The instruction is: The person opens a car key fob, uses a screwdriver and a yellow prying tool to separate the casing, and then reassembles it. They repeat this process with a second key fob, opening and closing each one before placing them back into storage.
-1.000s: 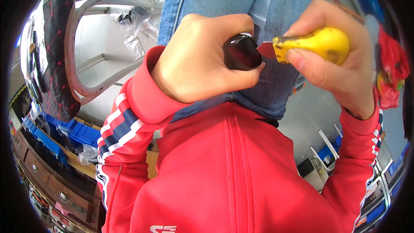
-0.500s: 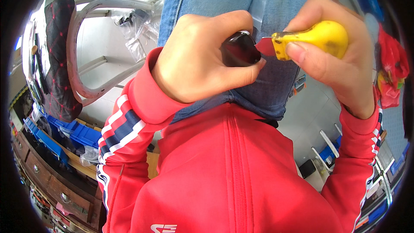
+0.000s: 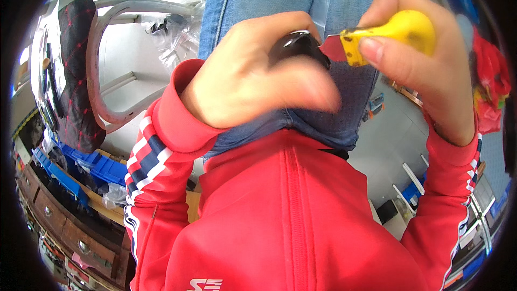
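In the head view, my left hand (image 3: 250, 75) grips a glossy black, rounded object (image 3: 288, 48) above my jean-clad lap. Its thumb stands away from the object, blurred by motion, and the fingers wrapped behind are mostly hidden. My right hand (image 3: 431, 70) is closed on a tool with a yellow bulb-shaped handle (image 3: 405, 29), pinched between thumb and fingers. A short red flat piece (image 3: 335, 47) with a metal edge sticks out of the handle toward the black object, apparently touching its right side; exact contact is unclear.
A metal chair with a black quilted pad (image 3: 78, 73) stands at the left, beside clear plastic bags (image 3: 172, 37). Blue bins (image 3: 102, 170) and wooden drawers (image 3: 56, 215) are lower left. Red cloth (image 3: 487, 91) hangs at the right; white metal racks (image 3: 409, 183) are lower right.
Both hands have moved slightly up with the black object and yellow tool. My left thumb has swung away from the black object, down and to the right.
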A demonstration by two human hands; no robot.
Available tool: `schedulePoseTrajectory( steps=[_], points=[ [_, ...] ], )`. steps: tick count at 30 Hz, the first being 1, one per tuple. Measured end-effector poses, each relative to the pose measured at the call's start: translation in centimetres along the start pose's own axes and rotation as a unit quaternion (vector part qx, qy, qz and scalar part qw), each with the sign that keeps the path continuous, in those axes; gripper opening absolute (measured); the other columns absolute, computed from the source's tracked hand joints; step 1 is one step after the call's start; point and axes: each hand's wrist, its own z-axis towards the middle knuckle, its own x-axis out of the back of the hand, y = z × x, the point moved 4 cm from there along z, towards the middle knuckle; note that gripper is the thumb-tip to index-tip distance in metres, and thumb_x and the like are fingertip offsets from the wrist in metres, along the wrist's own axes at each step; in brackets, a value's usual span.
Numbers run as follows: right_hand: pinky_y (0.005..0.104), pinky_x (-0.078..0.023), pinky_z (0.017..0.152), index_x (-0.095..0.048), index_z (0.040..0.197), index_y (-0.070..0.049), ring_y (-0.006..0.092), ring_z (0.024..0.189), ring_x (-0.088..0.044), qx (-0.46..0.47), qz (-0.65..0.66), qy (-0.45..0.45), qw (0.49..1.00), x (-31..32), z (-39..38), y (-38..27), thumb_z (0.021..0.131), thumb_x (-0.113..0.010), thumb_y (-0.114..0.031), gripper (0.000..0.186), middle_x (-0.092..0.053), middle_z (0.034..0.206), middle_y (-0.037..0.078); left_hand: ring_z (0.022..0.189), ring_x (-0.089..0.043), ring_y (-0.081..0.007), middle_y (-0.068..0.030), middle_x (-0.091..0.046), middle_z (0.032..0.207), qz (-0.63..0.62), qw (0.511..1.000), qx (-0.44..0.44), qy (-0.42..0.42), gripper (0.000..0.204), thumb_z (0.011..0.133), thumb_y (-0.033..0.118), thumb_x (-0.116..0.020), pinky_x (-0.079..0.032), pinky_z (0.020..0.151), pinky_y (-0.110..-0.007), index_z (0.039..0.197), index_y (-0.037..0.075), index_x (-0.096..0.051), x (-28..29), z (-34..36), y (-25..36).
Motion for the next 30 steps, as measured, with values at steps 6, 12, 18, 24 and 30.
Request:
schedulePoseTrajectory(
  steps=[6,12,18,24,30],
  points=[
    [0.0157,-0.021,0.04,-0.051,0.077,-0.008,-0.0001,0.043,-0.033,0.01,0.019,-0.02,1.0,-0.2,0.4,-0.2,0.071,-0.06,-0.034,0.028,-0.043,0.054,-0.004,0.04,-0.041,-0.0116,-0.0087,-0.049,0.058,-0.188,0.978,0.092,-0.005,0.117,0.041,0.09,0.008,-0.031,0.037,-0.02,0.089,-0.001,-0.047,0.0,-0.3,-0.9],
    [0.0154,-0.017,0.037,-0.049,0.077,-0.008,-0.0012,0.039,-0.028,-0.117,0.072,-0.107,0.985,0.9,2.0,1.7,0.074,-0.059,-0.031,0.025,-0.04,0.055,-0.006,0.04,-0.046,-0.0142,-0.0127,-0.054,0.062,-0.361,0.915,0.126,-0.13,0.107,0.056,0.086,0.004,-0.036,0.037,-0.02,0.094,0.0,-0.047,0.2,0.5,-0.7],
    [0.0149,-0.016,0.035,-0.048,0.079,-0.007,-0.0021,0.039,-0.028,-0.129,0.141,-0.136,0.972,1.0,2.5,2.7,0.077,-0.058,-0.026,0.021,-0.04,0.057,-0.006,0.047,-0.05,-0.0158,-0.0119,-0.055,0.068,-0.453,0.851,0.198,-0.175,0.091,0.069,0.078,-0.004,-0.04,0.043,-0.022,0.089,0.001,-0.048,1.0,0.9,0.5],
    [0.0155,-0.018,0.036,-0.049,0.079,-0.007,-0.0013,0.04,-0.029,-0.124,0.121,-0.151,0.973,1.2,2.3,2.5,0.076,-0.059,-0.027,0.023,-0.041,0.057,-0.005,0.05,-0.049,-0.0153,-0.0148,-0.053,0.078,-0.218,0.957,0.113,-0.152,0.047,0.076,0.031,-0.054,-0.04,0.041,-0.024,0.106,-0.001,-0.038,0.5,0.3,0.2],
    [0.0164,-0.026,0.041,-0.053,0.079,-0.005,0.0019,0.046,-0.038,-0.149,0.112,-0.18,0.966,0.5,2.4,-0.8,0.071,-0.063,-0.022,0.022,-0.049,0.062,-0.001,0.058,-0.052,-0.0152,-0.0181,-0.054,0.088,-0.224,0.961,0.036,-0.159,0.053,0.08,0.032,-0.059,-0.043,0.051,-0.025,0.109,-0.007,-0.037,0.6,-0.8,0.0]
  ],
)
